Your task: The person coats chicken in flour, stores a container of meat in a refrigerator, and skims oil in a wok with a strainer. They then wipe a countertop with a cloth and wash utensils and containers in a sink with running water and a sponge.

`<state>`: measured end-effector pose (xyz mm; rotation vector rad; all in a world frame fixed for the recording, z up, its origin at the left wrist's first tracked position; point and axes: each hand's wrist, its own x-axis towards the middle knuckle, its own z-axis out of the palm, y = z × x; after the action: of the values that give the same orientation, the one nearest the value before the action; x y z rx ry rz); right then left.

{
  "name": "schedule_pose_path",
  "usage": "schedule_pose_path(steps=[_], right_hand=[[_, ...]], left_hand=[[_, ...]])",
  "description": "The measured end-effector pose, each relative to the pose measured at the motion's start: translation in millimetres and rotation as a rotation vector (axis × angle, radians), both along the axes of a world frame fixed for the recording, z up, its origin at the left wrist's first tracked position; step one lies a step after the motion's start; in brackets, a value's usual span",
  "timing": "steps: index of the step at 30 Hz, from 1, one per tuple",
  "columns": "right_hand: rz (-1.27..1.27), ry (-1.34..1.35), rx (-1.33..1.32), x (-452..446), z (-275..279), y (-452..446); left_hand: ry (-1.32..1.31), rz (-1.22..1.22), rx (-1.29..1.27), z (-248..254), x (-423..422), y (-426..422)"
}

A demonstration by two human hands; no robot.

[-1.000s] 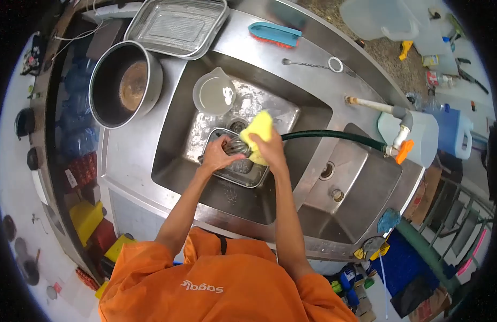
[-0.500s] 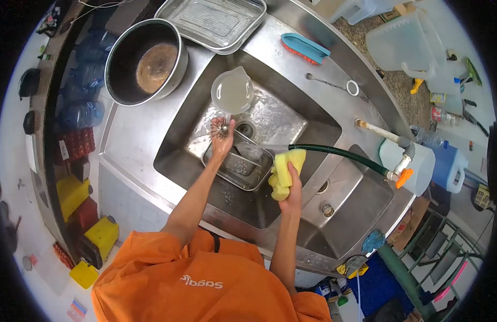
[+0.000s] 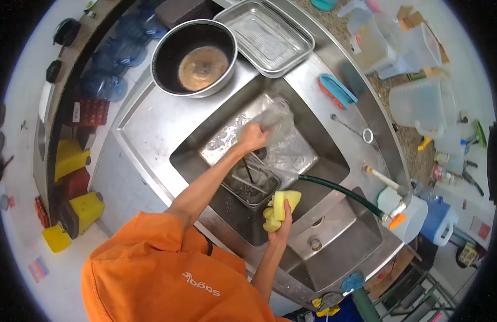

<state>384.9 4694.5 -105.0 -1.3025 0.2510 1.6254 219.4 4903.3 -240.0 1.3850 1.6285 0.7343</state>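
My left hand [image 3: 254, 138] is closed at the near side of a translucent plastic jug [image 3: 280, 122] over the large sink basin [image 3: 205, 193]. The jug is smeared by motion, and its handle is hidden by my fingers. My right hand [image 3: 281, 229] grips a yellow sponge [image 3: 286, 202], with a crumpled yellow piece bunched below it. Between my hands, a rectangular metal pan [image 3: 252, 201] sits tilted in the basin with water in it. A thin dark handle [image 3: 247, 169] leans in the pan. Water runs from the green hose [image 3: 342, 188] toward the pan.
A large dark-lined pot [image 3: 197, 59] and a rectangular metal tray [image 3: 267, 37] stand behind the sink. A blue brush [image 3: 338, 91] and a long twisted-handle spoon [image 3: 347, 126] lie on the right ledge. A smaller basin [image 3: 345, 247] and an orange-handled tap [image 3: 397, 221] are at the right.
My left hand has let go of the spiky metal utensil and taken hold of the jug, which has tilted and blurred. My right hand still holds the sponge. The view has turned.
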Motion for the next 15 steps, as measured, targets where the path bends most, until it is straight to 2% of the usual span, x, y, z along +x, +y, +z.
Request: schedule_pose_path(steps=[1, 2, 3, 5, 7, 11, 13, 15], right_hand=[[-0.007, -0.023, -0.005, 0, 4, 0], [-0.009, -0.046, -0.012, 1, 6, -1], [0.002, -0.057, -0.020, 4, 3, -3], [0.027, -0.053, -0.027, 7, 4, -6], [0.067, -0.078, -0.019, 12, 5, -6], [0.196, -0.142, -0.016, 21, -2, -17], [0.205, -0.345, -0.057, 3, 24, -11], [0.248, -0.511, -0.092, -6, 34, -11]], left_hand=[[0.022, -0.112, 0.153, 3, 6, 3], [0.147, -0.215, 0.092, 6, 16, 7], [0.272, -0.314, 0.026, 30, 26, 14], [0.453, -0.593, 0.062, 59, 40, 24], [0.369, -0.388, -0.113, 55, 66, 23], [0.566, -0.488, -0.271, 72, 86, 22], [0.701, -0.621, -0.313, 103, 87, 18], [0.779, -0.631, -0.332, 109, 95, 8]])
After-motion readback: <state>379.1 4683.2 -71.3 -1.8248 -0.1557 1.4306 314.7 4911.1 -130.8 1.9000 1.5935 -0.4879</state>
